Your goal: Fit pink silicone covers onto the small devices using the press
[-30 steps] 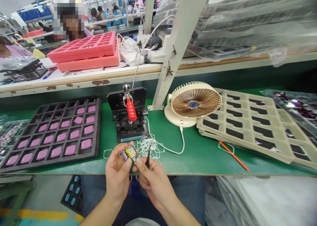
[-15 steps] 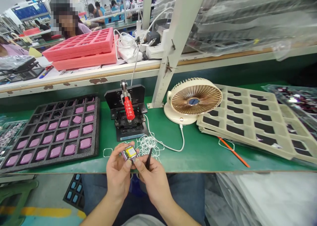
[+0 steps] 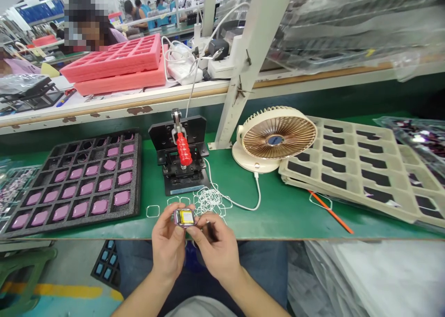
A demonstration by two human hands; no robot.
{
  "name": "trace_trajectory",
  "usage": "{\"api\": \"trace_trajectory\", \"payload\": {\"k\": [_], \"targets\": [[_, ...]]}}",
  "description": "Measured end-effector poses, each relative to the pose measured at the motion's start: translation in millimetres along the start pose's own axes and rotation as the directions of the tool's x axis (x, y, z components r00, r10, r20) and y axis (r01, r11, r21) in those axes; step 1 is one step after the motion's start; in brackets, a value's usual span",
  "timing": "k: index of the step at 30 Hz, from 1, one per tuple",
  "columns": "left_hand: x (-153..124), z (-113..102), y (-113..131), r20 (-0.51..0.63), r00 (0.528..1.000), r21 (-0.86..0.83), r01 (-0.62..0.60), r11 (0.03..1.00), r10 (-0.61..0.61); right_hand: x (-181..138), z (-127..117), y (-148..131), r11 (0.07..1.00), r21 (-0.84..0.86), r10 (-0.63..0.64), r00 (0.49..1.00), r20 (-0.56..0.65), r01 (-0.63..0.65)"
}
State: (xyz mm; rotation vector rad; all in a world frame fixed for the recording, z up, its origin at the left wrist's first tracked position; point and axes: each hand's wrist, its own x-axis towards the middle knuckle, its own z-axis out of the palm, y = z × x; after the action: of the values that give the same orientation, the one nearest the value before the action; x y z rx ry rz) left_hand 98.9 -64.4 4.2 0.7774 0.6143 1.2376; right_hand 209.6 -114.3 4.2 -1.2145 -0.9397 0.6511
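Observation:
My left hand (image 3: 169,247) holds a small square part (image 3: 184,217) with a yellow face and a purple edge, just over the front edge of the green bench (image 3: 278,210). My right hand (image 3: 215,250) pinches the same part from the right and keeps black tweezers (image 3: 210,231) tucked under its fingers. Behind my hands lies a tangle of thin white rings (image 3: 208,201). One loose white ring (image 3: 153,211) lies to the left of the part.
A black foam tray (image 3: 74,185) of purple parts lies at left. A black press jig with a red handle (image 3: 182,157) stands at the middle, a cream desk fan (image 3: 276,138) to its right, then stacked cream trays (image 3: 361,168) and an orange stick (image 3: 330,210). Pink foam trays (image 3: 116,64) sit on the shelf; other people work behind.
The part has tilted flatter in my hands and the tweezers have dropped lower in my right hand. The view has shifted slightly.

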Motion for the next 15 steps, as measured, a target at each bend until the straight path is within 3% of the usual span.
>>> {"api": "trace_trajectory", "payload": {"k": [4,8,12,15], "targets": [[-3.0,-1.8,-0.4,0.020,0.999,0.036,-0.035,0.999,0.034,0.4,-4.7,4.1,0.979,-0.076,-0.185,0.982,0.035,0.188],[-1.8,-0.7,2.9,0.004,1.000,0.074,-0.028,0.997,0.028,3.2,-1.1,9.5,0.962,-0.070,-0.261,0.963,0.060,0.265],[-18.5,3.1,14.1,-0.057,0.989,0.098,0.141,0.985,-0.136,-17.1,1.5,-5.4,0.943,-0.170,-0.292,0.957,0.001,0.287],[-28.6,-7.2,18.0,-0.151,0.937,0.144,0.335,0.931,-0.314,-37.7,-20.8,-10.8,0.918,-0.316,-0.236,0.971,0.046,0.238]]}}
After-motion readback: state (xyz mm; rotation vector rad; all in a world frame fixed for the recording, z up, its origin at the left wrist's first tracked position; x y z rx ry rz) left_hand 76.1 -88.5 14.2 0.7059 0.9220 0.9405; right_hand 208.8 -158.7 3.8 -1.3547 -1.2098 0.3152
